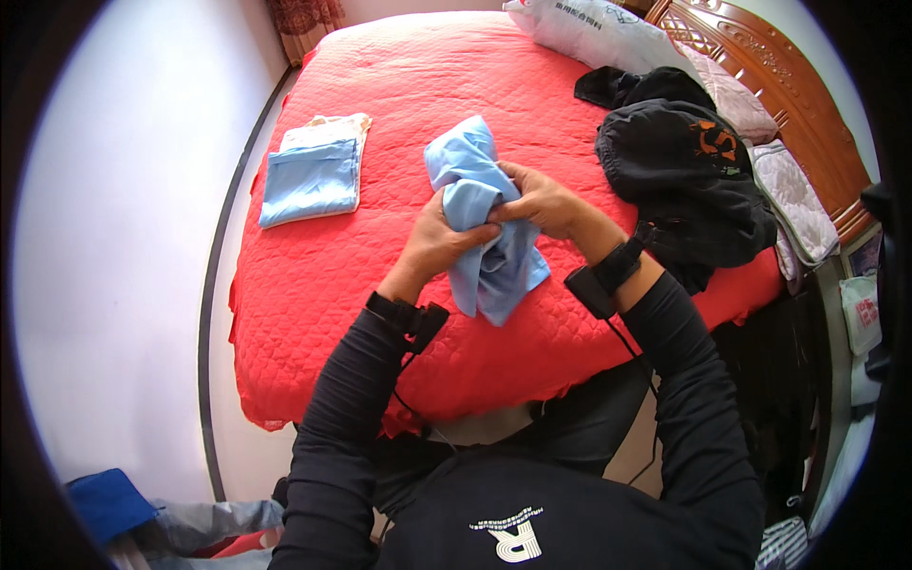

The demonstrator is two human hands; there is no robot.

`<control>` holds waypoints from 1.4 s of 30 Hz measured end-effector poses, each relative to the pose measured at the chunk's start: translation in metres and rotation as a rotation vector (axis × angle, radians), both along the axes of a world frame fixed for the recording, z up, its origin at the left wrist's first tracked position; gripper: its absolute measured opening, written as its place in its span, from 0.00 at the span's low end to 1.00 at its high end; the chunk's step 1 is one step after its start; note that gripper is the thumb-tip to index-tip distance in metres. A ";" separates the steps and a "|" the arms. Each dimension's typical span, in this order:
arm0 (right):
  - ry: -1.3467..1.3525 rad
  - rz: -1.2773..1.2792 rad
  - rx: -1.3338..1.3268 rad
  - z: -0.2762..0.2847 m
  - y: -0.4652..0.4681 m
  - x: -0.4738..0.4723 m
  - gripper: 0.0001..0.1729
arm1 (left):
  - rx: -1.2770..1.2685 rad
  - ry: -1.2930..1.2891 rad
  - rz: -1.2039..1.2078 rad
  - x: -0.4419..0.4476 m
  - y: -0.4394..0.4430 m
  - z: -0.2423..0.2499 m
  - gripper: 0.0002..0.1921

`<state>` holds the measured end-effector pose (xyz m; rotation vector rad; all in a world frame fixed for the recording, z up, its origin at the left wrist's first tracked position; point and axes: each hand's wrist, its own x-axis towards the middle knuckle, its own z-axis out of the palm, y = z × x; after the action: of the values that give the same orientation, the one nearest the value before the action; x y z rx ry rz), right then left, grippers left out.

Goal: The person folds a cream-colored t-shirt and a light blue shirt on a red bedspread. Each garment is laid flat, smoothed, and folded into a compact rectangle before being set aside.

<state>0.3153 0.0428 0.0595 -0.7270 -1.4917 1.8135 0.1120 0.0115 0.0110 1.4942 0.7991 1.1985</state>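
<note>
Both of my hands grip a bunched light-blue cloth (470,206) above the red quilted bedspread (342,299). My left hand (438,246) holds its near left side, thumb laid across the front. My right hand (538,199) pinches the cloth from the right, and the two thumbs almost meet at its middle. Loose folds hang below the hands towards the bed's near edge; the fingers behind the cloth are partly hidden. To the left lies a flat folded light-blue cloth (310,182), resting on a cream patterned cloth (328,128).
Dark clothing (677,164) with an orange print is heaped at the right. Beyond it are a stuffed white sack (598,32) bearing writing, a pillow (727,92) and a carved wooden headboard (784,78). A white wall (135,214) runs along the left. Cables trail from my wrist bands.
</note>
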 end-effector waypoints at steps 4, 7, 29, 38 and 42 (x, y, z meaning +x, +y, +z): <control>-0.011 -0.067 0.002 0.005 0.012 0.035 0.34 | 0.050 0.021 0.321 -0.039 -0.005 -0.003 0.07; 0.048 -0.242 -0.102 -0.015 0.013 0.070 0.30 | 0.039 -0.051 0.493 -0.078 -0.031 -0.016 0.06; -1.223 -0.462 0.896 -0.082 0.038 0.049 0.16 | -0.250 0.934 0.075 -0.013 0.054 -0.047 0.20; -0.314 -0.958 -0.103 -0.109 0.097 0.163 0.17 | 0.148 0.750 0.193 0.037 0.050 -0.051 0.28; -0.654 -0.973 0.044 -0.136 0.075 0.177 0.25 | -0.285 0.504 -0.023 0.081 0.071 -0.048 0.28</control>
<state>0.4920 0.1177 -0.0769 -1.7533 -1.1640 0.8176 0.1930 0.0822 -0.0373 1.5739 1.2274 0.6535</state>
